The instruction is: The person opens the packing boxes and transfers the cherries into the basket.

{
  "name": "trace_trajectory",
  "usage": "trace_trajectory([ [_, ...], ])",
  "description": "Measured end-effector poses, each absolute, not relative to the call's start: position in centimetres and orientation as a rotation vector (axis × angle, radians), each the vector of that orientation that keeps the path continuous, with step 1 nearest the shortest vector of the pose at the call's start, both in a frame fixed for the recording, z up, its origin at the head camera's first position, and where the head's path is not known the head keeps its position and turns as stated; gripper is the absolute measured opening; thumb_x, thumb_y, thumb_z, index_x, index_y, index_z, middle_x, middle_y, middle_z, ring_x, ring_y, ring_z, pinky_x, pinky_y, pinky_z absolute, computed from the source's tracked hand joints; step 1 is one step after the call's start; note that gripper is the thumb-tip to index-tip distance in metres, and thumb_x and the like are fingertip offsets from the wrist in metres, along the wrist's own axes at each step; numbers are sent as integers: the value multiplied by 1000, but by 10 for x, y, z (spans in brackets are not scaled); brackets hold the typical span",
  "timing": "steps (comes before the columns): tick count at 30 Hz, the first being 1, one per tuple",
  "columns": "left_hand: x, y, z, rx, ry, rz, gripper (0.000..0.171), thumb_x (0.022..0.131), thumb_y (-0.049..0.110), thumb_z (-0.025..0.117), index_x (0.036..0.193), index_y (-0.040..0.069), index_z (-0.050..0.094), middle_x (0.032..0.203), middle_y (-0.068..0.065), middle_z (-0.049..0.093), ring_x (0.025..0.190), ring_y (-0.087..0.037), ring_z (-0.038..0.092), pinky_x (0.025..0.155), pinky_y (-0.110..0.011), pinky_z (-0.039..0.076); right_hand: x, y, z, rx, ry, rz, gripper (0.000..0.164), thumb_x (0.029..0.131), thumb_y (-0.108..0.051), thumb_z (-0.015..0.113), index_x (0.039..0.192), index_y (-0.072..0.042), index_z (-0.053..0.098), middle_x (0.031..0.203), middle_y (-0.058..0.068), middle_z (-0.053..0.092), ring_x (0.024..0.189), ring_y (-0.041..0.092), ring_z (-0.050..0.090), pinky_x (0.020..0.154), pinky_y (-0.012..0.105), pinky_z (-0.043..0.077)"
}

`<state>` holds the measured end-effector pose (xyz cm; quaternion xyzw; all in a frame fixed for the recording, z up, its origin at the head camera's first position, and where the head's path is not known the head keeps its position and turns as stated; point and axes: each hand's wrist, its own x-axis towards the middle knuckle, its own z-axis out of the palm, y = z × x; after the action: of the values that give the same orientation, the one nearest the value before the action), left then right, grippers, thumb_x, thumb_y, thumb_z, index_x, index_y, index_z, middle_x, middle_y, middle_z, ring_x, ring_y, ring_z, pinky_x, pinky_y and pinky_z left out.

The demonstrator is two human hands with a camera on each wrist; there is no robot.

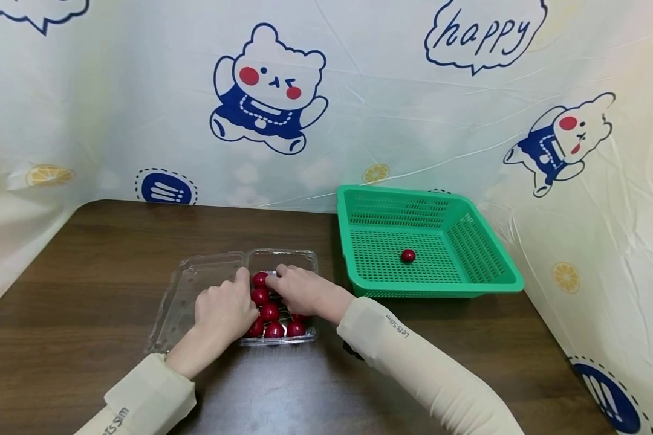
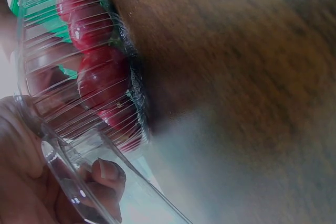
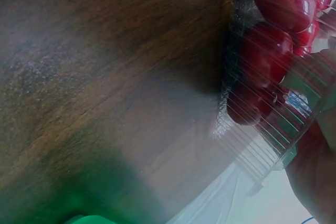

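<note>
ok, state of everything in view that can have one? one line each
Clear box, open, upright, partly filled
Lid, folded back on the box's left
Boxed cherries, whole, red, glossy
Green basket, upright, uncovered, holding one cherry
Basket cherry, lying on the basket's floor
Left hand, holding the box's lid-side edge
Right hand, fingers at the boxed cherries, grip unclear
Backdrop sheet, hanging, creased

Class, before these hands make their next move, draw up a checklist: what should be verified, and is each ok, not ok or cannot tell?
1. Lid folded open: ok.
2. Cherries in box: ok, several.
3. Basket has room: ok, one cherry inside.
4. Left hand steadying box: cannot tell, grip partly hidden.
5. Right hand gripping a cherry: cannot tell, grip unclear.
</note>
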<state>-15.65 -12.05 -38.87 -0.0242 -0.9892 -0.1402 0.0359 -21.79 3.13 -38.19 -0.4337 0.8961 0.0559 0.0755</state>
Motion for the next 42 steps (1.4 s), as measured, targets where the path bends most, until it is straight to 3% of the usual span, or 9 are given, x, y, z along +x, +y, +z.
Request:
trace_trajectory([
  [12,-156,-119,-387,-74,-3052,-420,21,76,11,56,92,-1,48,63,-24,64,50,-40,59,45,-49,48,-222,36,-379,-1301,2744,145,35,88,-16,64,122,-11,59,107,11,66,92,20,64,83,32,58],
  [20,-156,-119,-387,-66,-3047,-424,21,76,11,56,92,-1,47,64,-24,65,52,-42,59,46,-49,47,-220,35,-382,-1308,2731,172,26,88,-16,65,113,-11,63,102,11,65,88,20,62,78,31,58],
  [31,-157,-119,-388,-66,-3044,-424,21,77,11,56,92,-1,47,65,-25,65,53,-42,60,46,-50,48,-220,35,-384,-1310,2712,132,28,87,-18,66,114,-11,63,106,11,64,92,19,62,84,31,57],
  [42,-157,-120,-390,-54,-3055,-421,20,78,11,55,92,-1,48,65,-25,66,52,-41,59,46,-49,47,-222,36,-382,-1342,2695,136,25,87,-16,65,112,-11,64,102,10,64,87,20,61,79,31,57],
])
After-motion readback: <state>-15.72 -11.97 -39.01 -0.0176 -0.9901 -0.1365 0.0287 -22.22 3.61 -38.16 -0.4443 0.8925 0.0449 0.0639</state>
